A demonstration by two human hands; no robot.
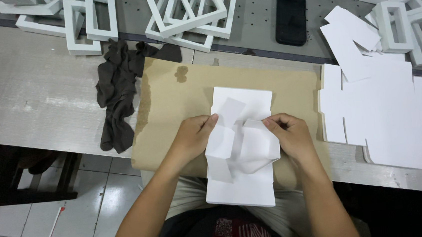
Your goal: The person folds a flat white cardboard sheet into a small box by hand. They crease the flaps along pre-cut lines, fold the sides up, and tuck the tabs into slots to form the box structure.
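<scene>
A white die-cut card sheet (243, 146), partly folded up, lies on a brown cardboard mat (169, 101) at the table's near edge. My left hand (192, 135) pinches a raised flap on the sheet's left side. My right hand (292, 134) pinches the folded flap on its right side. The sheet's lower end hangs over the table edge toward my lap.
A stack of flat white die-cut sheets (386, 114) lies to the right. A dark brown cloth (118, 90) sits left of the mat. Folded white frame boxes (187, 12) are piled at the back, more (409, 27) at right. A black phone (291, 19) lies beyond the mat.
</scene>
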